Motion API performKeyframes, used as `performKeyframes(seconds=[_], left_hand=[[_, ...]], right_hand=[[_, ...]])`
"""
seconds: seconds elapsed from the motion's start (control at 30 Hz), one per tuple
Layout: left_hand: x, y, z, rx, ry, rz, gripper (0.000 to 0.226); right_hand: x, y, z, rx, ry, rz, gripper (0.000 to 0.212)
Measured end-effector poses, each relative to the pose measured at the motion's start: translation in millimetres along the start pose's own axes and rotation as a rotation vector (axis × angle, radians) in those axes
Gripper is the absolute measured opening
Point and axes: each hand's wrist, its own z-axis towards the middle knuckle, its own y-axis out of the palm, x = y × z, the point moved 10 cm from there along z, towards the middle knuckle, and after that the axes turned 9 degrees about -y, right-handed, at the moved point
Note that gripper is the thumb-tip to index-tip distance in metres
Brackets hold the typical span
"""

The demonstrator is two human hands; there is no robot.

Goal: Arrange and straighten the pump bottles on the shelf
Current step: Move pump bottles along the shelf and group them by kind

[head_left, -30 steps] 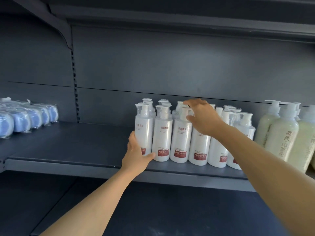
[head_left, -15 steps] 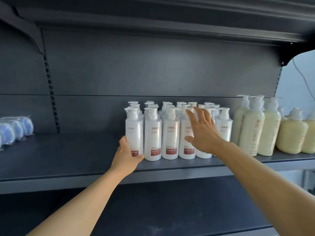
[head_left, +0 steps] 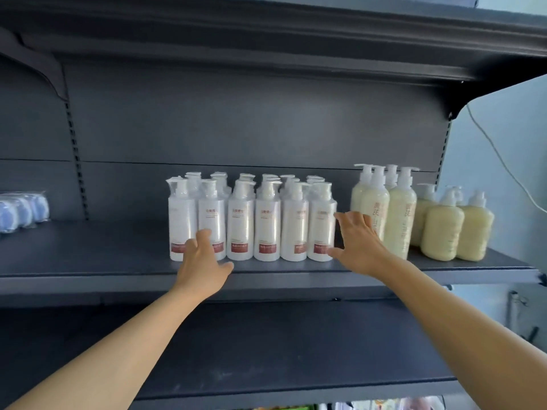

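Note:
Several white pump bottles (head_left: 240, 220) with red labels stand upright in tight rows on the dark shelf (head_left: 88, 255). My left hand (head_left: 201, 264) is in front of the two leftmost bottles, fingers spread, fingertips at their lower labels. My right hand (head_left: 356, 244) is at the right end of the row, fingers apart, its thumb at the base of the rightmost white bottle (head_left: 322, 223). Neither hand grips a bottle. The front bottles hide most of the back rows.
Tall cream pump bottles (head_left: 399, 211) and shorter round ones (head_left: 441, 229) stand right of the white group. Blue wrapped packs (head_left: 20, 210) lie at the far left. Another shelf (head_left: 266, 31) hangs overhead, a lower shelf (head_left: 266, 350) below. A white cable (head_left: 503, 161) hangs at right.
My right hand has moved from the bottle tops to the right end of the row. My left hand has let go of the leftmost bottle's side and shifted in front. The view has swung right.

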Motion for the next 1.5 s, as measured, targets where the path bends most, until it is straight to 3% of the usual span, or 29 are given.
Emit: performKeyframes(seconds=[0.37, 0.73, 1.23, 1.37, 1.5], left_hand=[[97, 102, -82, -0.105, 0.017, 0.052, 0.067], [170, 175, -82, -0.178, 0.114, 0.046, 0.070], [214, 243, 7, -0.229, 0.178, -0.139, 0.081], [219, 260, 18, -0.293, 0.202, -0.241, 0.073], [219, 268, 26, -0.309, 0.213, -0.299, 0.064]], right_hand=[[118, -22, -73, -0.098, 0.004, 0.041, 0.073], [204, -20, -71, -0.070, 0.127, 0.210, 0.078], [230, 28, 14, -0.090, 0.118, 0.463, 0.102], [230, 43, 19, -0.138, 0.074, 0.513, 0.100], [232, 51, 21, -0.132, 0.061, 0.532, 0.084]])
